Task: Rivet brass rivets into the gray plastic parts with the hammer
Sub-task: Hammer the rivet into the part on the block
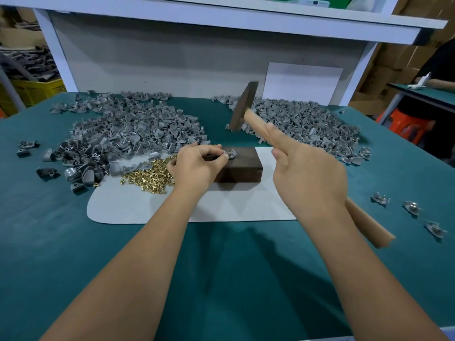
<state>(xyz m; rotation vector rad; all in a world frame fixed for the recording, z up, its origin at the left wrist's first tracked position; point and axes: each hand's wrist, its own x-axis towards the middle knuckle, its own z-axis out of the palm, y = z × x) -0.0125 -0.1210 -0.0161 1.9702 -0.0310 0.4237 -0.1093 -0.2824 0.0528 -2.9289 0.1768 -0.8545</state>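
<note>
Left hand (197, 166) pinches gray part (231, 153) atop dark block (240, 168); right hand (307, 175) grips hammer (242, 107), raised above block.

On the bench (49, 242), a mat (138, 207); on the mat's middle, a block (242, 168). On the block's top, a plastic part (231, 153), pinched by the left hand (197, 166). Left of the block, on the mat, a heap of rivets (147, 175). Behind left, a pile of parts (128, 129); behind right, a second pile (302, 121). Above the block, the hammer (242, 107), held by the right hand (307, 175). Far right, three loose parts (380, 199).
</note>
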